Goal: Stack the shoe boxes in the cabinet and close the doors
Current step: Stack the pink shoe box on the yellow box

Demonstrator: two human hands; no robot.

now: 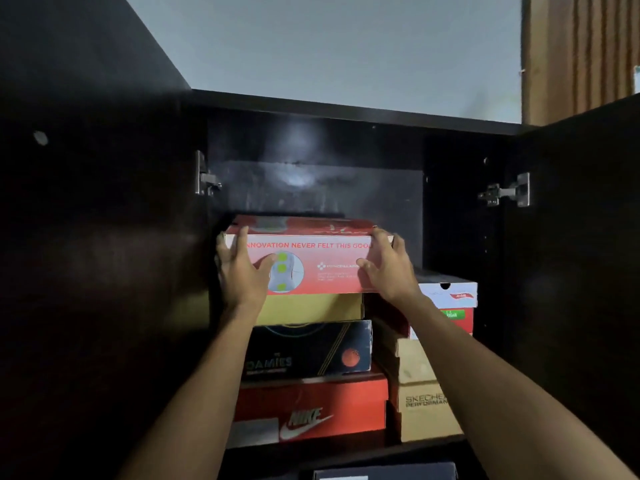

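Note:
A red and white shoe box [311, 258] with a printed slogan sits on top of the left stack inside the dark cabinet [346, 112]. My left hand [239, 271] grips its left end and my right hand [388, 268] grips its right end. Under it lie a yellow box [311, 308], a dark blue box [311, 351] and a red Nike box [311, 407]. To the right stands a second stack: a white box [450, 296] on top, then tan boxes [426, 407]. Both cabinet doors, left door [86, 237] and right door [581, 254], stand wide open.
Free room remains above the red and white box up to the cabinet top, and above the lower right stack. Another dark box [384, 472] shows on the shelf below. A wooden panel [581, 53] and a pale wall [329, 46] rise behind the cabinet.

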